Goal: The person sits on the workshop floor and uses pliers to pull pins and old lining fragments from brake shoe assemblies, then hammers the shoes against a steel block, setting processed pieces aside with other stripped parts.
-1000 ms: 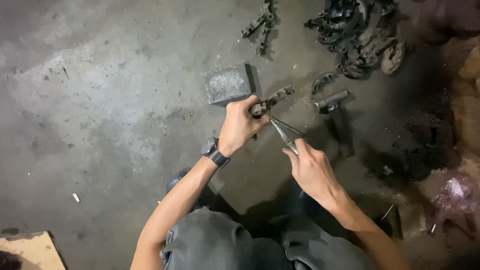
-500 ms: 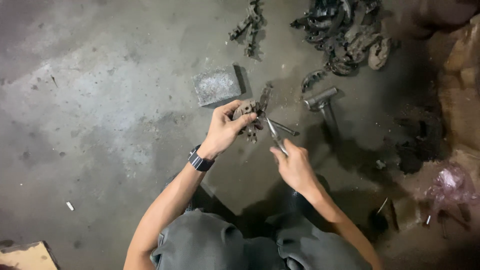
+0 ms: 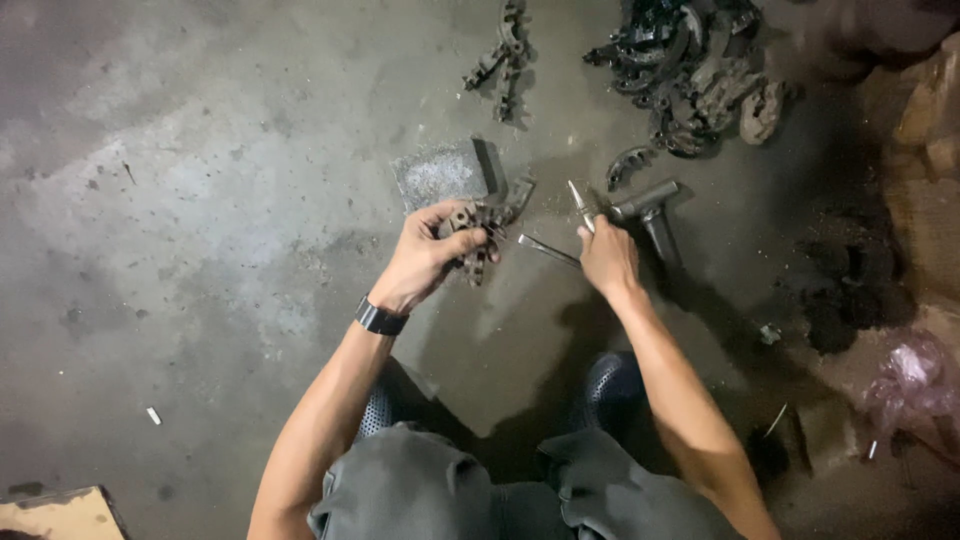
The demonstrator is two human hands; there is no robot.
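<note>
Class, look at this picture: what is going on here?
A person crouches over a concrete floor. The left hand grips a dark, greasy metal part; the right hand holds pliers beside it. A metal block and a hammer lie just beyond, with a heap of similar parts farther off.

Left hand (image 3: 425,262) holds the chain part (image 3: 478,228) just in front of the metal block (image 3: 440,174) on the floor (image 3: 200,200). Right hand (image 3: 606,258), to its right, grips pliers (image 3: 570,225) beside the hammer (image 3: 652,212). Behind lies the scrap pile (image 3: 690,70).
</note>
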